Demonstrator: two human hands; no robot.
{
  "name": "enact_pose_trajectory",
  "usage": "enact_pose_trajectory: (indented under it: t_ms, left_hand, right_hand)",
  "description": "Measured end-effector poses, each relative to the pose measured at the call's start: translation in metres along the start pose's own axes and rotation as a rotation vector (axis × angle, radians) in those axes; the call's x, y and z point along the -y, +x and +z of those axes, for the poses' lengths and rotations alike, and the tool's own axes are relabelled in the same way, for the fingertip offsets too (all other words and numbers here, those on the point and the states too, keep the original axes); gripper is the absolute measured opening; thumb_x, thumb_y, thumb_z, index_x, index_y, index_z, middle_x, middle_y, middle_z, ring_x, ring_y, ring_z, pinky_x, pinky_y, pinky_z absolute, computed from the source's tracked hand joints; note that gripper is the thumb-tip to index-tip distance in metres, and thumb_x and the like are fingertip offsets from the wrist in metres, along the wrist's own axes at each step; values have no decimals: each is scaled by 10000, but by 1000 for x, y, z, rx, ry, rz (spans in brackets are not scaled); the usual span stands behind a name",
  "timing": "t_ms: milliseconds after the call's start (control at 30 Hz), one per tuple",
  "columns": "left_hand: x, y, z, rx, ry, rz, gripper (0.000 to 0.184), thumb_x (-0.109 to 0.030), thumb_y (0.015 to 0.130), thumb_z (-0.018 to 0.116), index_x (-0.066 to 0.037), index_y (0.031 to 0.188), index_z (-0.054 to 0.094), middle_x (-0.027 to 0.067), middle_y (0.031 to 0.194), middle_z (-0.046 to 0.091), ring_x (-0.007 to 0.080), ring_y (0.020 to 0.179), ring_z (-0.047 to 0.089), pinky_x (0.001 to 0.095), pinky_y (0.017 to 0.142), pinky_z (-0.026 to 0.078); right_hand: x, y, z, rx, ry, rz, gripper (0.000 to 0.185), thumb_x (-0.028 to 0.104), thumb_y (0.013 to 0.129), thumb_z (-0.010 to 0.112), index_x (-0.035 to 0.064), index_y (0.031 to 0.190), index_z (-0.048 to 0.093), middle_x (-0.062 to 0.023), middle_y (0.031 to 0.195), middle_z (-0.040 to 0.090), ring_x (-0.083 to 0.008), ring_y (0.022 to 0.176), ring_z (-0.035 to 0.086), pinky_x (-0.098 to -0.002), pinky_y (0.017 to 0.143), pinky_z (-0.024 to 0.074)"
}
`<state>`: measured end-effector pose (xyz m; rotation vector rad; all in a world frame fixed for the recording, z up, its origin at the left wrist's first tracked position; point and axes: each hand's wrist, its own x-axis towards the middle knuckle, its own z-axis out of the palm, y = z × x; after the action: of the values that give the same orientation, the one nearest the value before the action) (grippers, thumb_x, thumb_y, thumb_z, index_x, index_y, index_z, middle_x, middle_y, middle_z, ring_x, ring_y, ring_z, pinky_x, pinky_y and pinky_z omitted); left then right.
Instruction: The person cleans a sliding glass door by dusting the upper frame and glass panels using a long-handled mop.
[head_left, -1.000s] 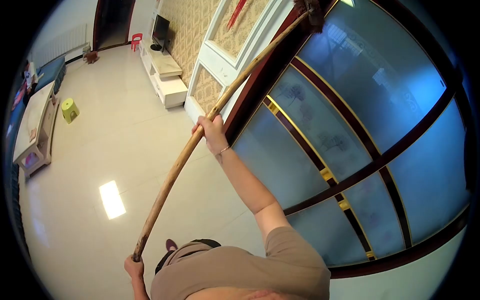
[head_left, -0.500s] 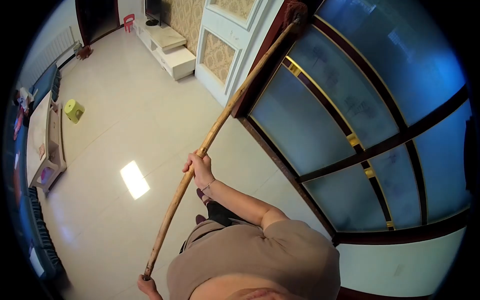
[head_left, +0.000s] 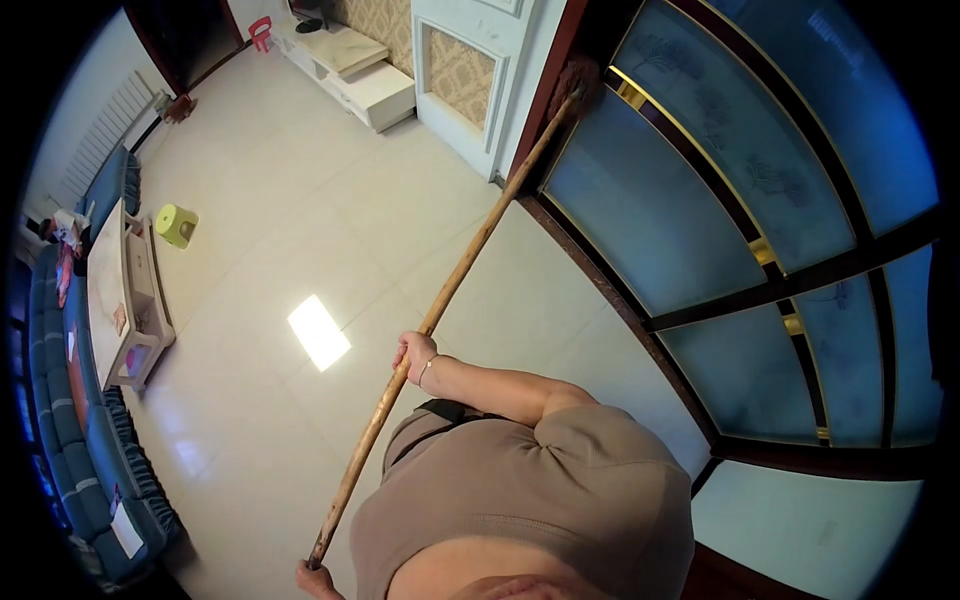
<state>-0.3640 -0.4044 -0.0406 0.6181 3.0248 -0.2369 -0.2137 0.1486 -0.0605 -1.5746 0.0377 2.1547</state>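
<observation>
A long wooden pole (head_left: 462,265) slants from the lower left to the upper right. Its far end carries a dark reddish, shaggy head (head_left: 576,88), which lies against the dark door frame beside the frosted glass panels (head_left: 640,200). Around the middle of the pole my right hand (head_left: 415,355) is closed, a thin bracelet on its wrist. My left hand (head_left: 315,578) grips the pole's near end at the bottom edge of the view, partly cut off.
A blue sofa (head_left: 75,450) and a pale coffee table (head_left: 108,290) line the left side, with a green stool (head_left: 176,226) beside the table. A low white TV cabinet (head_left: 370,90) and a red chair (head_left: 260,34) stand farther back. Tiled floor lies between.
The shaggy head has moved down along the door frame. Both hands keep their hold, and my right hand is lower in the view. The view has shifted, showing more of the sofa.
</observation>
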Motion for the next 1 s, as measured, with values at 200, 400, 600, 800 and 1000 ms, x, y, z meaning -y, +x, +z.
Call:
enact_pose_trajectory:
  t_ms: [200, 400, 600, 800, 1000]
  left_hand:
    - [-39, 35, -78, 319, 177, -175, 109, -128, 693, 548, -23, 723, 541, 223, 699, 593, 412, 681, 592, 482, 608, 440]
    - [-86, 55, -125, 365, 273, -149, 133, -145, 676, 556, -18, 714, 545, 228, 686, 592, 397, 681, 606, 478, 607, 447]
    - [-133, 82, -153, 333, 326, -124, 138, -156, 676, 595, -32, 682, 537, 215, 683, 593, 405, 671, 592, 493, 605, 446]
    - [-180, 92, -162, -175, 248, 44, 192, -138, 713, 623, -54, 611, 484, 185, 643, 561, 415, 624, 540, 523, 571, 406]
    - [-178, 126, -183, -333, 242, 81, 199, -153, 763, 607, -57, 623, 504, 164, 703, 578, 400, 690, 544, 493, 625, 412]
  right_hand:
    - [1, 61, 1, -30, 39, 215, 99, 88, 769, 500, 94, 820, 415, -66, 642, 420, -228, 539, 431, -422, 567, 425]
    - [13, 115, 1, -120, 87, 267, 92, 84, 764, 503, 94, 798, 419, -70, 656, 426, -230, 536, 433, -412, 563, 420]
    - [38, 168, -2, -172, 127, 213, 93, 68, 752, 511, 87, 766, 421, -73, 625, 425, -230, 514, 433, -409, 521, 417]
    - [64, 192, -1, -50, 303, 136, 278, 137, 782, 565, 157, 587, 368, 36, 458, 321, -129, 382, 348, -341, 445, 376]
    - [74, 181, 13, 215, 413, 214, 302, 158, 791, 544, 192, 573, 338, 75, 454, 270, -81, 378, 287, -274, 448, 328]
